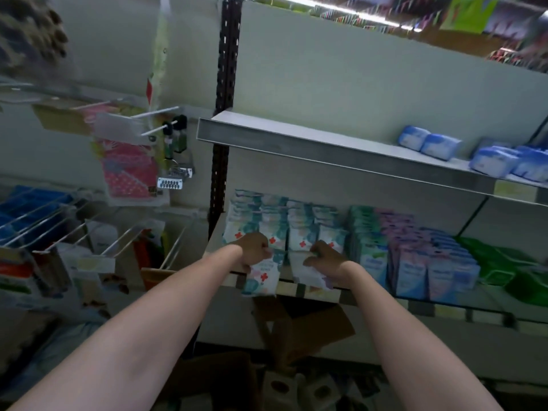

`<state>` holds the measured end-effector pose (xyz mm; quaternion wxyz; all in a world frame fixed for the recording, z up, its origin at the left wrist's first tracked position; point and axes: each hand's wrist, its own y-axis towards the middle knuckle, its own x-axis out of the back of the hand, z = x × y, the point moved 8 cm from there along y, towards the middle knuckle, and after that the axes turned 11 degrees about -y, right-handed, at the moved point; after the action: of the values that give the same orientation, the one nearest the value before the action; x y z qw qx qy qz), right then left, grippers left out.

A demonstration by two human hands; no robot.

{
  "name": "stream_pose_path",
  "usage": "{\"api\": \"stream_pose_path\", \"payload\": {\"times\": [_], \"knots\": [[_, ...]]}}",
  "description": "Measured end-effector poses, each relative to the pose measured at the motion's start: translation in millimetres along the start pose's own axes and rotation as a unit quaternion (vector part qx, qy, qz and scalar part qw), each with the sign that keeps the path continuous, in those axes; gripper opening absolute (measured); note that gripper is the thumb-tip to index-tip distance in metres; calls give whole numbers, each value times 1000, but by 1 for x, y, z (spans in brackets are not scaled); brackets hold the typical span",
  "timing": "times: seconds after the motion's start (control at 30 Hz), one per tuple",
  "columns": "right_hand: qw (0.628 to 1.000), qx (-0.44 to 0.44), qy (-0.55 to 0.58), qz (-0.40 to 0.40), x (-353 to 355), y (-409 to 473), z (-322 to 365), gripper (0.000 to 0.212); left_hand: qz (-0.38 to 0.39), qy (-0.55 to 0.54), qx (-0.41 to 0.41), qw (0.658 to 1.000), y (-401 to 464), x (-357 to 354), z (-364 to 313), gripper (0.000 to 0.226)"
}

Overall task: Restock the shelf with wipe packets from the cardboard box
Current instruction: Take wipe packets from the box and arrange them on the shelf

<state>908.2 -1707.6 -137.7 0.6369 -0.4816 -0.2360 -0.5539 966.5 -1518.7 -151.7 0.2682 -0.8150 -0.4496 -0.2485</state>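
My left hand grips a white wipe packet with a red cross print at the front lip of the middle shelf. My right hand grips a second white packet just to the right of it. Both packets hang over the shelf edge. Behind the hands stand several rows of matching wipe packets. Flaps of the cardboard box show below the shelf, between my forearms.
Teal, pink and blue packs and green packs fill the shelf to the right. The upper shelf holds blue packs at the right. Wire hooks with hanging goods project at the left.
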Motion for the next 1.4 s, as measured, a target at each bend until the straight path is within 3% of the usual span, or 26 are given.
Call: {"api": "stream_pose_path", "payload": {"times": [0.1, 0.2, 0.43, 0.77, 1.0, 1.23, 1.37, 1.4], "knots": [[998, 23, 35, -38, 14, 6, -11, 27, -10, 1, -19, 1000, 14, -2, -12, 22], [989, 58, 105, -87, 35, 12, -20, 29, -35, 9, -50, 998, 27, 1, -29, 29], [980, 94, 158, -81, 44, 35, -33, 23, -66, 13, -50, 996, 58, -1, -38, 11], [980, 119, 142, -78, 42, 65, -22, 27, -137, 100, -11, 985, 70, 5, -32, 29], [979, 121, 142, -77, 43, 69, -20, 28, -81, 110, 12, 991, 66, 9, -29, 21], [973, 141, 154, -95, 39, 73, -8, 27, -61, 56, 7, 997, 47, 36, -38, 51], [967, 161, 145, -132, 32, 72, 11, 26, -75, 9, 32, 997, 32, 50, -26, 15], [966, 177, 125, -141, 29, 71, 20, 26, -86, -11, 40, 995, 27, 53, -21, 15]]}}
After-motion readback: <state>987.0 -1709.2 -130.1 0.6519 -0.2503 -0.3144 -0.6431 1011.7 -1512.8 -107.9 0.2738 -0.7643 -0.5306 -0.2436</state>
